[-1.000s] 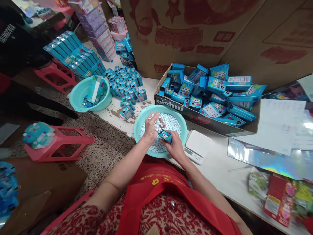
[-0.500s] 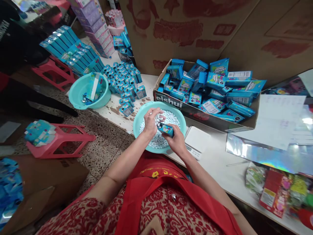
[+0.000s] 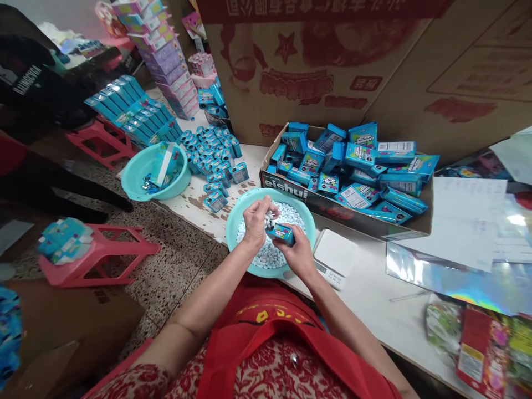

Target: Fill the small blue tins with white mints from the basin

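Observation:
Above the turquoise basin (image 3: 233, 242) of small pale candies (image 3: 291, 213), my right hand (image 3: 300, 250) grips a small blue candy box (image 3: 282, 233), tilted with its end toward my left hand. My left hand (image 3: 255, 221) is cupped, fingers curled around a few white candies at that end of the box. Its palm is partly turned from view, so how many candies it holds is hidden. Beside the basin on the right lies a white kitchen scale (image 3: 334, 252).
An open carton (image 3: 328, 208) full of blue boxes stands behind the basin. Rows of small blue boxes (image 3: 214, 147) and a second turquoise basin (image 3: 183, 185) are at left. Candy packets (image 3: 471, 346) lie at right. Red stools (image 3: 100, 252) and a person (image 3: 37, 111) are on the left.
The camera view has tilted up, so the scene sits lower. My left fingers have drawn closer together around the candies by the box's end; my right hand keeps its hold.

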Motion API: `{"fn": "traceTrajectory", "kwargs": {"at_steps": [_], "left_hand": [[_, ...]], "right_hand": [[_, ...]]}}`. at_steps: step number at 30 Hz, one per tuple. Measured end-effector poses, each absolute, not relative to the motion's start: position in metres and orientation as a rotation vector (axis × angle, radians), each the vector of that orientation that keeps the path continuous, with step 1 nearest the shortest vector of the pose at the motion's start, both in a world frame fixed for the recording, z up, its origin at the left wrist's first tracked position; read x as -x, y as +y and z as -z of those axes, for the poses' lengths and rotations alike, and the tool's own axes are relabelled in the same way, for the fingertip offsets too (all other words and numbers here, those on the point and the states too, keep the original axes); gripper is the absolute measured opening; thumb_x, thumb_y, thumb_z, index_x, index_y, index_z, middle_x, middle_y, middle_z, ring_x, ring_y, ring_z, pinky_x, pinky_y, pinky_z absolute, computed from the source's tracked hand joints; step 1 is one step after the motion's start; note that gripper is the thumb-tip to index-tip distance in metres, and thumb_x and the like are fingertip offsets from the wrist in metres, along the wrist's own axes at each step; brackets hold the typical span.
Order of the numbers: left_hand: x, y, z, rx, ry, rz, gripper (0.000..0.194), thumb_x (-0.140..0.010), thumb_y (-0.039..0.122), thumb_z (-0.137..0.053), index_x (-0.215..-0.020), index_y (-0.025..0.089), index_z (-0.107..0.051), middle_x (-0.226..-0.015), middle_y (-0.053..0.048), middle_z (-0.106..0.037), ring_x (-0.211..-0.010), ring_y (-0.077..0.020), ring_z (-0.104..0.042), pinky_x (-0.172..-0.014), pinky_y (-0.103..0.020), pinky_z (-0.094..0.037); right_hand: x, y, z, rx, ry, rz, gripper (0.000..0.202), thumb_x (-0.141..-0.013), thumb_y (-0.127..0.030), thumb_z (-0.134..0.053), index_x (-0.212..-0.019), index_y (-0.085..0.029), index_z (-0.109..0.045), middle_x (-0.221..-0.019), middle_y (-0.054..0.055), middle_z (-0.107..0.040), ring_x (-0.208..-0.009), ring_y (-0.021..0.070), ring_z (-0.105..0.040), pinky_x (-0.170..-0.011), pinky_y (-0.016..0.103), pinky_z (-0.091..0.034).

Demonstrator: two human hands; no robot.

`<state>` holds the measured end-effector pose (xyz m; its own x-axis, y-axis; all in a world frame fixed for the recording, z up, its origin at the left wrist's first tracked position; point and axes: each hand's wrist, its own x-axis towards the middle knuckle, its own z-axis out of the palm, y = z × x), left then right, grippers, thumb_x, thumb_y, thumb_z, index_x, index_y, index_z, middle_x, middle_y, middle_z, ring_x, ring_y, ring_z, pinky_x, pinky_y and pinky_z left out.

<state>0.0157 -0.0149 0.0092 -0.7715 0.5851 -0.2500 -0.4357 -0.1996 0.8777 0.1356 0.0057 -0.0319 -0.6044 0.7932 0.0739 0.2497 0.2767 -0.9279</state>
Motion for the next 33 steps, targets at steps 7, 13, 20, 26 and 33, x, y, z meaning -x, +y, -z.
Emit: {"fn": "traceTrajectory", "kwargs": {"at_steps": [7, 13, 20, 26, 33], "left_hand": [[-0.008, -0.014, -0.012, -0.178, 1.327, -2.057, 0.024, -0.068, 0.034, -0.072, -0.065, 0.018, -0.054, -0.053, 0.004, -0.049, -0.047, -0.0095, -0.051, -0.048, -0.022, -0.040], [-0.009, -0.013, -0.010, -0.197, 1.427, -1.999, 0.020, -0.068, 0.030, -0.071, -0.066, 0.017, -0.057, -0.044, 0.005, -0.046, -0.046, -0.0104, -0.053, -0.053, -0.022, -0.041], [-0.009, -0.012, -0.018, -0.145, 1.381, -2.041, 0.020, -0.071, 0.033, -0.067, -0.067, 0.018, -0.054, -0.052, 0.004, -0.052, -0.048, -0.0102, -0.053, -0.052, -0.023, -0.042], [-0.009, -0.010, -0.016, -0.156, 1.391, -1.991, 0.022, -0.072, 0.038, -0.067, -0.072, 0.018, -0.056, -0.053, 0.003, -0.053, -0.050, -0.0124, -0.057, -0.055, -0.024, -0.046], [-0.011, -0.013, -0.020, -0.247, 1.294, -1.950, 0.023, -0.074, 0.039, -0.065, -0.076, 0.018, -0.058, -0.053, 0.001, -0.056, -0.051, -0.0141, -0.059, -0.060, -0.027, -0.048]], "right_hand": [[-0.131, 0.008, 0.029, 0.949, -1.995, -1.326, 0.031, -0.071, -0.028, -0.065, -0.100, -0.022, -0.060, -0.096, 0.005, -0.062, -0.093, 0.0250, -0.058, -0.083, 0.039, -0.046], [-0.127, 0.008, 0.028, 0.950, -2.024, -1.314, 0.031, -0.068, -0.024, -0.064, -0.099, -0.022, -0.060, -0.094, 0.005, -0.061, -0.092, 0.0253, -0.057, -0.083, 0.040, -0.046], [-0.128, 0.009, 0.022, 0.913, -2.014, -1.289, 0.029, -0.070, -0.024, -0.063, -0.099, -0.023, -0.060, -0.093, 0.005, -0.061, -0.092, 0.0251, -0.058, -0.082, 0.039, -0.046], [-0.127, 0.012, 0.026, 0.916, -1.983, -1.309, 0.029, -0.070, -0.025, -0.064, -0.099, -0.023, -0.060, -0.095, 0.005, -0.062, -0.093, 0.0256, -0.058, -0.083, 0.040, -0.046], [-0.124, 0.015, 0.033, 0.963, -1.895, -1.441, 0.031, -0.068, -0.029, -0.067, -0.098, -0.022, -0.061, -0.095, 0.005, -0.063, -0.092, 0.0251, -0.059, -0.085, 0.040, -0.045]]}}
